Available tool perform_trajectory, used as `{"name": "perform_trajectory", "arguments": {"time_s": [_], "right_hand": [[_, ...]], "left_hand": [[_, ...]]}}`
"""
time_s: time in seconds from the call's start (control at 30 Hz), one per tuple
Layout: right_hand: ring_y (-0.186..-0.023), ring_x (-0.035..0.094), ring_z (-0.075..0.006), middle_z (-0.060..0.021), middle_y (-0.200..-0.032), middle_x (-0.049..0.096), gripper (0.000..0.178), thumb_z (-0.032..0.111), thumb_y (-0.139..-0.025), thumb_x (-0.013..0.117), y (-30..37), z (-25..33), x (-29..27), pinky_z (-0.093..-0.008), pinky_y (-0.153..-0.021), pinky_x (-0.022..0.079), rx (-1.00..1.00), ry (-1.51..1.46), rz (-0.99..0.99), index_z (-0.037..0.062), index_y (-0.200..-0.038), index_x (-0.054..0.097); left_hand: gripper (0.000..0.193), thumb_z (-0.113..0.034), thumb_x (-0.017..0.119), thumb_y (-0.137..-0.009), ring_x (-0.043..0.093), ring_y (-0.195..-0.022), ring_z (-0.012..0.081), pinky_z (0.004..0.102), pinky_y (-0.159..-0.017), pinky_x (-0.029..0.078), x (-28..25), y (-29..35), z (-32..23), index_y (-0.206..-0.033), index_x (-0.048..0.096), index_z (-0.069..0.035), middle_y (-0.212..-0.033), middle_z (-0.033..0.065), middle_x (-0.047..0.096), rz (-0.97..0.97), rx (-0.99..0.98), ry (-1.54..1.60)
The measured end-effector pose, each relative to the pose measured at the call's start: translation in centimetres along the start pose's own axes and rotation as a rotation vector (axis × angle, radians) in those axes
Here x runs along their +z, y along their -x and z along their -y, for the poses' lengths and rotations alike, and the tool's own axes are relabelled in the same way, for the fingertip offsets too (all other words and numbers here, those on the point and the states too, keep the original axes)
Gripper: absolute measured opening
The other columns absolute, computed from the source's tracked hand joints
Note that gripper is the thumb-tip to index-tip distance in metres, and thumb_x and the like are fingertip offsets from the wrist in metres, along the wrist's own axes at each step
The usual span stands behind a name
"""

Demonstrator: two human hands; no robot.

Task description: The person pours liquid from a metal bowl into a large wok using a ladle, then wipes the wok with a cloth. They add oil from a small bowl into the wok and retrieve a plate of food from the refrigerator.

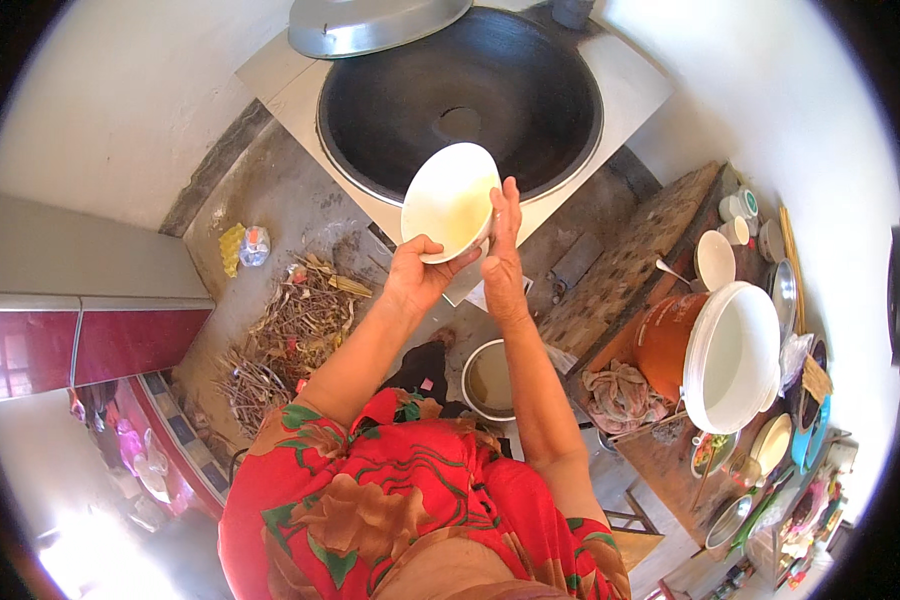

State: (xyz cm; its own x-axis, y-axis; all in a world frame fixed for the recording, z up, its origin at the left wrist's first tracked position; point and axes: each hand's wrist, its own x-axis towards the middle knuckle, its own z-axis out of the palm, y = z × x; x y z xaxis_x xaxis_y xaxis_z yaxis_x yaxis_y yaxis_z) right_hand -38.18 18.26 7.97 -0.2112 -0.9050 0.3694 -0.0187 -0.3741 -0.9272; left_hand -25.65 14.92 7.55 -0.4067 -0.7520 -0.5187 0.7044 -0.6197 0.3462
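A white bowl [452,200] tilts near a black wok [390,110]. The left hand's [417,272] grip clasps its rim; the right hand [503,265], fingers extended, braces its side. Even pressure should prevent slipping.

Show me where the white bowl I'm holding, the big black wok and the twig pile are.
White bowl [450,202], head view: middle of its inside surface.
Black wok [460,95], head view: middle of its inside.
Twig pile [303,330], head view: middle of the heap.

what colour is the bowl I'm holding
The bowl is white, with a yellowish tint inside; it shows best in the head view.
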Motion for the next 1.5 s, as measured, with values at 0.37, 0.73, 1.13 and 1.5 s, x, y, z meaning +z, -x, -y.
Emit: {"name": "perform_trajectory", "arguments": {"time_s": [0.37,0.73,1.13,1.5], "right_hand": [[-0.138,0.007,-0.0251,-0.0115,-0.15,0.007,0.081,0.067,-0.084,0.029,-4.4,-2.9,0.4,-0.0457,-0.109,0.008,0.043,0.01,0.076,0.0076,-0.139,0.029],[-0.134,0.019,-0.0289,-0.0214,-0.143,0.022,0.069,0.051,-0.087,0.044,-10.8,-17.7,-3.1,-0.0498,-0.103,0.023,0.37,0.911,0.087,0.0059,-0.138,0.029],[-0.123,0.041,-0.0253,-0.0151,-0.132,0.042,0.059,0.043,-0.095,0.038,-1.7,-6.3,-5.3,-0.0362,-0.1,0.036,0.445,-0.582,-0.405,-0.0047,-0.129,0.038],[-0.121,0.044,-0.0307,-0.0186,-0.128,0.048,0.061,0.05,-0.092,0.033,30.0,6.7,-16.1,-0.0438,-0.101,0.035,0.203,-1.103,-0.869,0.0002,-0.126,0.046]], "left_hand": [[0.06,-0.001,0.037,-0.07,0.049,-0.109,0.0448,0.0501,-0.085,0.052,-4.0,-3.9,-4.7,-0.13,0.03,0.003,-0.125,0.0248,0.043,-0.008,0.132,0.151],[0.061,-0.002,0.045,-0.071,0.046,-0.113,0.0446,0.0516,-0.084,0.051,-4.8,-4.6,-6.9,-0.131,0.031,0.001,-0.128,0.023,0.042,0.035,0.063,0.073],[0.06,-0.004,0.051,-0.067,0.051,-0.111,0.0338,0.0503,-0.093,0.043,-8.2,0.6,0.1,-0.126,0.041,0.0,-0.12,0.0162,0.052,-0.028,-0.04,-0.341],[0.057,-0.003,0.058,-0.068,0.057,-0.104,0.0283,0.0379,-0.091,0.047,-6.0,6.1,14.9,-0.123,0.042,0.005,-0.114,0.0168,0.056,0.28,-0.526,-0.746]]}}
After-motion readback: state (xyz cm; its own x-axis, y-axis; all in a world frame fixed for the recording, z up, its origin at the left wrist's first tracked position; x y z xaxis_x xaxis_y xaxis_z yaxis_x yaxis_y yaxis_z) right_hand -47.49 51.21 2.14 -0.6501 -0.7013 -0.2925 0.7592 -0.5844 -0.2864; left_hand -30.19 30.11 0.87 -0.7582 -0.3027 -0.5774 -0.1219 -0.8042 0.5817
